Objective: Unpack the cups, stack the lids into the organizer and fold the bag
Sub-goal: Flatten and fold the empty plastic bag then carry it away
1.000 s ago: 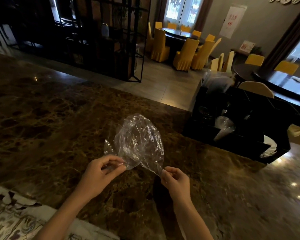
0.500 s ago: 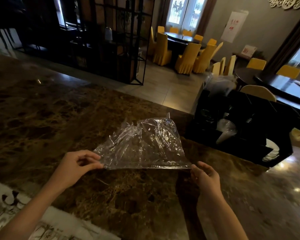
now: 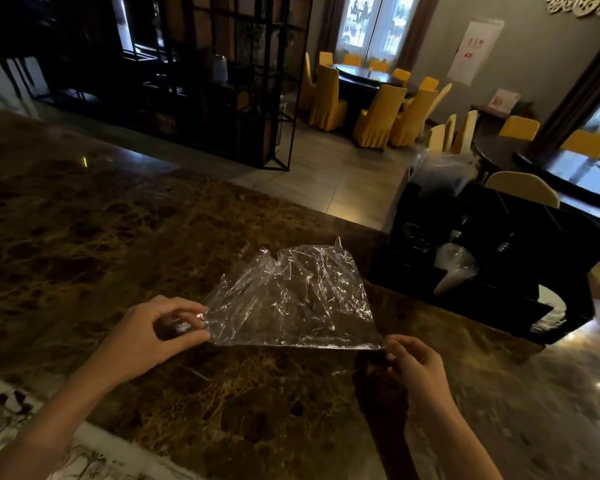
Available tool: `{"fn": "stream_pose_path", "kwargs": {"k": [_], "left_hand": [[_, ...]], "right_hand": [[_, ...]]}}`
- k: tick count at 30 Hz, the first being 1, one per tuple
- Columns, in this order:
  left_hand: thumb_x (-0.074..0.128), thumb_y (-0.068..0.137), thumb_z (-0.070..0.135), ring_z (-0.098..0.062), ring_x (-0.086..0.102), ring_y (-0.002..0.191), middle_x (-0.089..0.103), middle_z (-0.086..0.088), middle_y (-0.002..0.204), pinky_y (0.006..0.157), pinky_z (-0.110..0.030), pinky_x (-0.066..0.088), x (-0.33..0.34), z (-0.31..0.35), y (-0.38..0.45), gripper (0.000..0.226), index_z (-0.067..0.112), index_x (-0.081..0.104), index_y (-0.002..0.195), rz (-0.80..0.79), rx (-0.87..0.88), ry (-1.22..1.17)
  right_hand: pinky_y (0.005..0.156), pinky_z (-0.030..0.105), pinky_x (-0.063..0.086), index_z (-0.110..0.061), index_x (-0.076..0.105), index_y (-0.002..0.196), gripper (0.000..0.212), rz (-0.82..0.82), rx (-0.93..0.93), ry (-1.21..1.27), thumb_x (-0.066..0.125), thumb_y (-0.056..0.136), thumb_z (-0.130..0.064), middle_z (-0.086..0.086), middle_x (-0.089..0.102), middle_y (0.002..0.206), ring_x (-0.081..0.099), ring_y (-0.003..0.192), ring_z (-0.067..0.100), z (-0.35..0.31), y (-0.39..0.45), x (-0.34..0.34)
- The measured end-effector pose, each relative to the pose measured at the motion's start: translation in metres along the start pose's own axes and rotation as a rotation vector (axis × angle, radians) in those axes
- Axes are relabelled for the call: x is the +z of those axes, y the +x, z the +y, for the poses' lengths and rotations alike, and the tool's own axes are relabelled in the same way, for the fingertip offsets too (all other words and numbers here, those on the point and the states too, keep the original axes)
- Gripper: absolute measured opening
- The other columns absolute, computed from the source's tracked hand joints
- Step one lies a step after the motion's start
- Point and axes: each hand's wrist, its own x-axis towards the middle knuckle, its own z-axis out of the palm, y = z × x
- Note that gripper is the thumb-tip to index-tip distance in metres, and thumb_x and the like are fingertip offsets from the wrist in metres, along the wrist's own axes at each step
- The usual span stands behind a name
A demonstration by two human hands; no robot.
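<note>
A crinkled clear plastic bag (image 3: 291,299) stretches between both hands above the brown marbled stone counter (image 3: 84,237). The left hand (image 3: 153,336) pinches its left corner, the right hand (image 3: 416,365) its right corner. Beyond the right hand sits a black compartmented organizer (image 3: 482,258).

Single head-worn view, wide-angle, looking forward and down from close above a counter (image 3: 125,237). Near foreground filled by left hand (image 3: 146,336) and right hand (image 3: 418,367) stretching a bag (image 3: 291,299). Organizer (image 3: 482,265) at right edge of counter. Dining room beyond, far and small. No second view to share with.
</note>
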Motion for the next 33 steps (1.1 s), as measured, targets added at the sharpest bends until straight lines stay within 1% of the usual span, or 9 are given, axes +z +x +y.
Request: {"fn": "stream_pose_path", "kwargs": {"k": [4,7,12,20,23,25,28,30,33], "left_hand": [[0.060,0.087,0.052,-0.003,0.069,0.078,0.074,0.018,0.092,0.069,-0.028,0.055,-0.010,0.012,0.016,0.021,0.053,0.069,0.105,0.022,0.016,0.040],[0.048,0.101,0.046,-0.001,0.071,0.080,0.076,0.024,0.092,0.075,-0.042,0.059,-0.022,0.020,0.032,0.024,0.048,0.071,0.106,-0.010,0.007,0.070],[0.066,0.094,0.026,-0.005,0.068,0.064,0.074,0.031,0.088,0.069,-0.036,0.060,-0.040,0.029,0.068,0.022,0.047,0.071,0.098,0.000,0.013,0.227],[0.075,0.087,0.038,0.001,0.058,0.095,0.058,0.022,0.118,0.071,-0.015,0.043,-0.023,0.044,0.147,0.034,0.058,0.059,0.108,-0.170,0.050,0.293],[0.075,0.082,0.050,-0.015,0.055,0.123,0.049,0.014,0.142,0.094,-0.030,0.050,-0.009,0.041,0.168,0.048,0.055,0.056,0.126,-0.319,-0.016,0.318],[0.076,0.080,0.055,-0.010,0.046,0.135,0.046,0.016,0.146,0.108,-0.034,0.043,-0.001,0.040,0.178,0.055,0.053,0.054,0.131,-0.386,-0.004,0.311],[0.077,0.077,0.057,0.008,0.047,0.128,0.056,0.029,0.135,0.110,-0.028,0.039,0.009,0.039,0.187,0.054,0.053,0.057,0.127,-0.456,0.029,0.285],[0.078,0.077,0.056,0.016,0.056,0.113,0.067,0.036,0.114,0.102,-0.022,0.043,0.014,0.038,0.190,0.042,0.054,0.062,0.116,-0.470,0.041,0.249],[0.079,0.078,0.050,0.018,0.061,0.101,0.068,0.039,0.102,0.088,-0.014,0.041,0.016,0.041,0.189,0.030,0.052,0.068,0.105,-0.482,0.075,0.203]], "right_hand": [[0.084,0.040,0.061,-0.039,0.077,0.094,0.011,-0.024,-0.065,-0.150,0.067,0.097,-0.035,-0.008,0.079,0.093,0.074,0.092,0.013,-0.003,0.008,-0.009],[0.085,0.051,0.063,-0.038,0.077,0.097,0.010,-0.044,-0.068,-0.198,0.067,0.096,-0.040,-0.006,0.079,0.093,0.075,0.093,0.018,-0.008,0.017,-0.013],[0.075,0.039,0.062,-0.046,0.074,0.098,0.010,-0.083,-0.212,-0.324,0.064,0.098,-0.044,-0.013,0.078,0.092,0.074,0.089,0.011,-0.038,0.033,-0.019],[0.091,0.040,0.060,-0.031,0.073,0.112,0.016,-0.267,-0.350,-0.425,0.060,0.103,-0.027,-0.010,0.075,0.106,0.071,0.099,0.006,-0.100,0.083,0.012],[0.094,0.033,0.057,-0.027,0.071,0.116,0.019,-0.332,-0.396,-0.508,0.059,0.103,-0.020,-0.012,0.071,0.111,0.067,0.105,0.006,-0.115,0.106,0.033],[0.092,0.031,0.055,-0.026,0.070,0.119,0.021,-0.344,-0.392,-0.538,0.055,0.105,-0.020,-0.011,0.069,0.113,0.065,0.108,0.008,-0.122,0.121,0.048],[0.074,0.024,0.055,-0.028,0.070,0.116,0.022,-0.343,-0.215,-0.404,0.053,0.106,-0.035,-0.005,0.072,0.110,0.068,0.105,0.015,-0.128,0.135,0.071],[0.063,0.022,0.050,-0.027,0.073,0.107,0.029,-0.342,-0.116,-0.323,0.054,0.103,-0.048,-0.002,0.074,0.100,0.071,0.094,0.016,-0.131,0.141,0.082],[0.062,0.026,0.052,-0.027,0.077,0.092,0.034,-0.344,-0.152,-0.389,0.062,0.095,-0.057,-0.006,0.071,0.073,0.067,0.068,0.010,-0.131,0.150,0.093]]}}
